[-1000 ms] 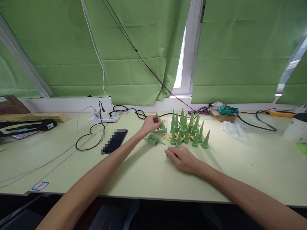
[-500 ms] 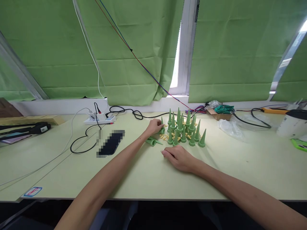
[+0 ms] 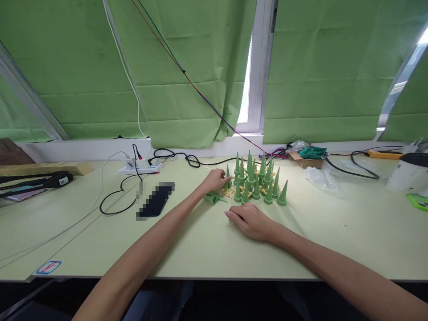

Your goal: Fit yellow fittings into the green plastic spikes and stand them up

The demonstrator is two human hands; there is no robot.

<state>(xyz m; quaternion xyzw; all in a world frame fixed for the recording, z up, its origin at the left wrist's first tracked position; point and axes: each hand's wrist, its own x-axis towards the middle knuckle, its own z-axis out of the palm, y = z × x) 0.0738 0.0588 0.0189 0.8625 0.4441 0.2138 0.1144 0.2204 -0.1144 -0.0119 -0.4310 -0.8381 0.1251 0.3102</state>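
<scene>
My left hand [image 3: 214, 180] reaches to the left side of a cluster of green plastic cones [image 3: 250, 176]. Its fingers are bent, with the fingertips beside an upright green cone [image 3: 228, 173] and small yellow pieces [image 3: 228, 192]; what they pinch, if anything, is too small to make out. Below that hand, green cones [image 3: 211, 198] lie on their sides, partly hidden by it. My right hand [image 3: 249, 219] rests on the table in front of the cluster, fingers curled into a loose fist, with nothing showing in it.
Left of my arm lies a dark phone [image 3: 157, 200], partly pixelated. A white power strip [image 3: 138, 167] with cables stands at the back. On the right are a small cardboard box [image 3: 306, 160], clear plastic wrap [image 3: 321, 178] and a white cup [image 3: 408, 174] with a dark lid.
My left hand has shifted slightly right, its fingers farther forward beside the upright cone. The right hand stays in place.
</scene>
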